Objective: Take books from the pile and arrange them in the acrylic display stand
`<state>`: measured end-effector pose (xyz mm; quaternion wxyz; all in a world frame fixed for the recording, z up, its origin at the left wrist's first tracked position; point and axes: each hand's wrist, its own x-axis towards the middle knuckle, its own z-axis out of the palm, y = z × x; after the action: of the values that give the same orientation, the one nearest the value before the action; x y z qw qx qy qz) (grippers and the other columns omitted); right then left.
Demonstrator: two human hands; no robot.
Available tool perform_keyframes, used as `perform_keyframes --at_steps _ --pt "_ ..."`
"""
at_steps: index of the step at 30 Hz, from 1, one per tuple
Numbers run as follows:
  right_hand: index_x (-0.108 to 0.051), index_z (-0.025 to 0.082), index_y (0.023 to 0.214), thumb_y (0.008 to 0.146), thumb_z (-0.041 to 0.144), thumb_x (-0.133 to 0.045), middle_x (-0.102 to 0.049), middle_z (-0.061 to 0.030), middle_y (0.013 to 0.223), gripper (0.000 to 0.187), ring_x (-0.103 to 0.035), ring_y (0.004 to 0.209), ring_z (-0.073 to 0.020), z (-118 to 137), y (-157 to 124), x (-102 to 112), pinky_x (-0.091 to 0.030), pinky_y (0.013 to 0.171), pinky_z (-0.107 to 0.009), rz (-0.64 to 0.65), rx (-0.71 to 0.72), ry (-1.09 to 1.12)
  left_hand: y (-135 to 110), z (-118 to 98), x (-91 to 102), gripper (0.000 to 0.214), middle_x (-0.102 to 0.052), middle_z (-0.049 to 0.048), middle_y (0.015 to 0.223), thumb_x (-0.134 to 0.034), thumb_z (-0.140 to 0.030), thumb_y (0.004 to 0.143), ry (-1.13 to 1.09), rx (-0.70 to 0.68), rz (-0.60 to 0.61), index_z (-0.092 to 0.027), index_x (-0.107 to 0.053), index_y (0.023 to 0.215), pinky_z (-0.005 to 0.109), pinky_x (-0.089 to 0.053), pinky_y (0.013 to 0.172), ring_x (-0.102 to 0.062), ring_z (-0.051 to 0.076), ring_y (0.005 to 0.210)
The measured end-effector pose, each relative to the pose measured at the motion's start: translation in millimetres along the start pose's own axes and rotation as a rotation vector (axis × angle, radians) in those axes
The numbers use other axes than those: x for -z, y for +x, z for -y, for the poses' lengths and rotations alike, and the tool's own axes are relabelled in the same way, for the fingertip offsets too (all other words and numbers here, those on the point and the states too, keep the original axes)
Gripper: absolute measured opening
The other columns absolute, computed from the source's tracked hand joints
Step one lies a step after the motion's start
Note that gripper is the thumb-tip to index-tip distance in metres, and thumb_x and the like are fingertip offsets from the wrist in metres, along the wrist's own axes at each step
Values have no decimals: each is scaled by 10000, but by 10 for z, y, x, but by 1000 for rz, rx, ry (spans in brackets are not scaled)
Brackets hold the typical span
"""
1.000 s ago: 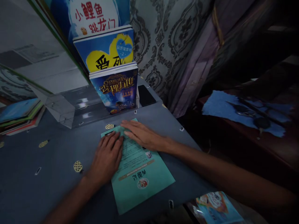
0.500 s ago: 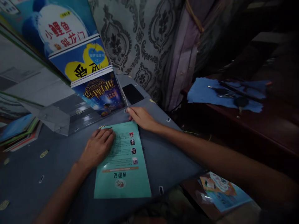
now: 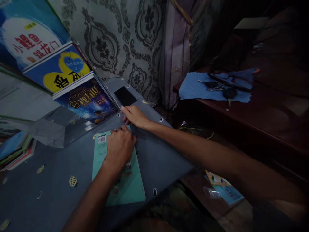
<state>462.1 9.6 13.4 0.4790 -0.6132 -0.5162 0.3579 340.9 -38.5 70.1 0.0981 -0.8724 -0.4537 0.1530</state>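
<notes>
A teal book [image 3: 131, 190] lies on the grey tablecloth with its barcode side up. On its upper half rests my left hand [image 3: 120, 143], fingers bent near the far edge and fingertips partly hidden. Just beyond, my right hand [image 3: 134, 115] has its thumb and fingers closed at the lower right corner of a clear book rack [image 3: 114, 100]. A dark blue book [image 3: 88, 101] stands in the rack's front tier. Behind it are a blue-and-yellow book [image 3: 51, 72] and a taller blue book [image 3: 31, 35].
A black phone [image 3: 125, 96] lies beside the rack. More books [image 3: 16, 148] are stacked at the left. On a dark red surface [image 3: 212, 112] at the right, a blue cloth [image 3: 190, 87] carries keys [image 3: 229, 93] and glasses [image 3: 231, 82]. A patterned curtain [image 3: 103, 42] hangs behind.
My left hand has slid right, from the teal book's left edge onto its upper middle, uncovering the barcode. My right hand stays at the rack's corner. The view has shifted right.
</notes>
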Motion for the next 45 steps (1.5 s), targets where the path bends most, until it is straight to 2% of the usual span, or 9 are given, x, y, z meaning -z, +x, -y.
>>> perform_keyframes --at_steps 5,14,18,22,26,31,35,45 --pt "-655 139 838 1092 355 -353 -693 -14 733 449 -646 546 -85 17 -3 19 -439 565 -187 -32 40 -55 31 -2 29 313 -747 221 992 -407 -262 983 -4 -16 -25 -62 -593 1135 387 -548 757 -744 333 933" --pt "-682 145 870 1088 377 -355 -685 -12 710 456 -656 589 -114 13 7 40 -447 651 -236 -54 53 -93 12 120 102 329 -765 176 914 -402 -254 969 -72 17 -63 -110 -594 1194 398 -541 736 -748 344 861" --pt "-682 146 874 1089 364 -348 -686 -13 715 453 -649 596 -111 2 9 37 -445 660 -236 -53 59 -92 -11 51 71 336 -756 200 970 -426 -322 988 -46 13 -43 -96 -596 1169 391 -546 733 -747 344 900" --pt "-681 151 881 1092 377 -345 -686 -14 717 456 -650 633 -115 -3 10 38 -437 673 -228 -59 72 -124 -8 -75 60 295 -730 235 1059 -424 -243 983 7 -12 -7 -63 -578 1159 362 -550 751 -745 321 965" --pt "-678 162 876 1087 379 -372 -708 -30 792 431 -666 750 -132 31 -16 59 -424 695 -222 -78 82 -208 9 -108 74 313 -735 238 1026 -402 -182 966 18 -29 -22 -44 -544 1208 364 -552 753 -747 321 959" --pt "-665 170 845 1095 385 -348 -702 -29 788 457 -646 694 -118 76 -54 86 -419 681 -221 -55 74 -195 -18 27 87 292 -758 184 954 -450 -272 952 18 -17 -51 -112 -558 1172 387 -543 741 -746 342 903" --pt "-654 167 827 1095 380 -354 -699 -32 786 455 -629 655 -109 86 -64 99 -419 666 -219 -55 79 -177 -43 148 80 374 -760 140 927 -435 -327 962 -31 -14 -59 -123 -520 1263 381 -526 748 -740 334 910" --pt "-632 172 815 1094 374 -354 -696 -29 785 443 -630 648 -106 56 -51 82 -422 666 -224 -59 92 -182 -19 258 46 378 -767 128 994 -442 -301 958 -153 -30 -80 -137 -536 1285 373 -519 804 -729 308 986"
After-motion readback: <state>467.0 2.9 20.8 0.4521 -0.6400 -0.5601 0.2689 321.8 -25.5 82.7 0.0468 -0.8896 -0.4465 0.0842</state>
